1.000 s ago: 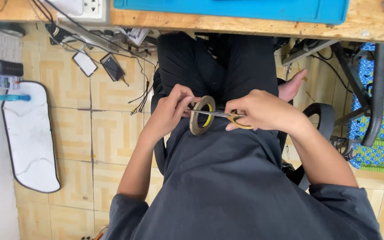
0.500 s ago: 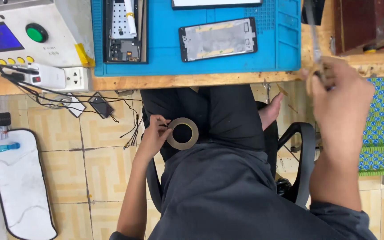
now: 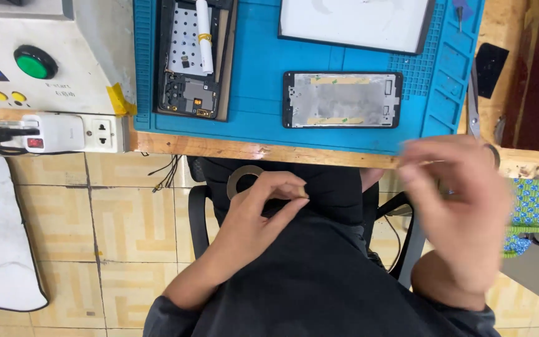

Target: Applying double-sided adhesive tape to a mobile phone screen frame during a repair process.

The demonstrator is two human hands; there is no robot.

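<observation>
A roll of tape (image 3: 242, 180), a thin dull-grey ring with a wide open centre, sat just below the middle of the frame, under the wooden table edge. It lay nearly flat-on to the camera, its lower right part covered by the left hand's fingers (image 3: 276, 187) gripping it.

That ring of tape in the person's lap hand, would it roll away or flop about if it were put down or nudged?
The tape roll looks like a thin, flat ring, so it is probably light and fairly stiff. Set on edge it would likely roll; laid flat it should stay put. The left hand pinches it with fingers alone, which suggests little weight.
</observation>
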